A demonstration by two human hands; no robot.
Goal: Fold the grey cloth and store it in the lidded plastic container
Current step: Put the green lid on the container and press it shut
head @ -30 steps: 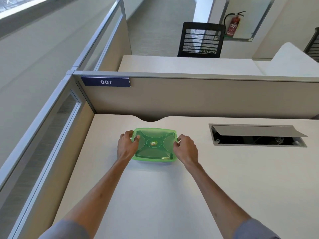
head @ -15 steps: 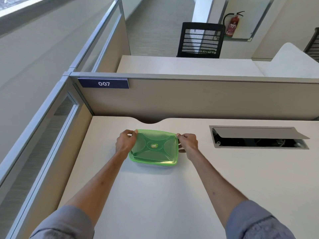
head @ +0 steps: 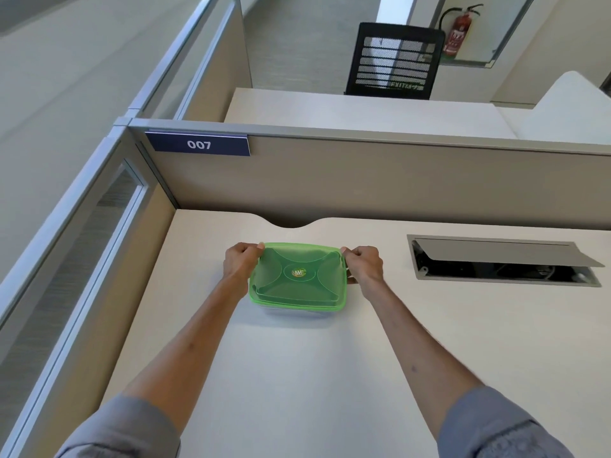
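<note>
A clear plastic container with a green lid [head: 297, 276] stands on the white desk [head: 314, 375], a round sticker in the lid's middle. My left hand [head: 240, 263] pinches the lid's far left corner. My right hand [head: 363, 264] pinches its far right corner. The lid lies on the container, its near edge along the rim. The grey cloth is not visible; the tinted lid hides the inside.
A cable hatch [head: 502, 261] with its flap raised is set in the desk to the right. Beige partitions [head: 363, 183] with a "007" plate [head: 198, 144] close the back and left. A black chair [head: 395, 59] stands beyond.
Both hands slid from the lid's near side edges up to its far corners. The container sits in much the same spot on the desk.
</note>
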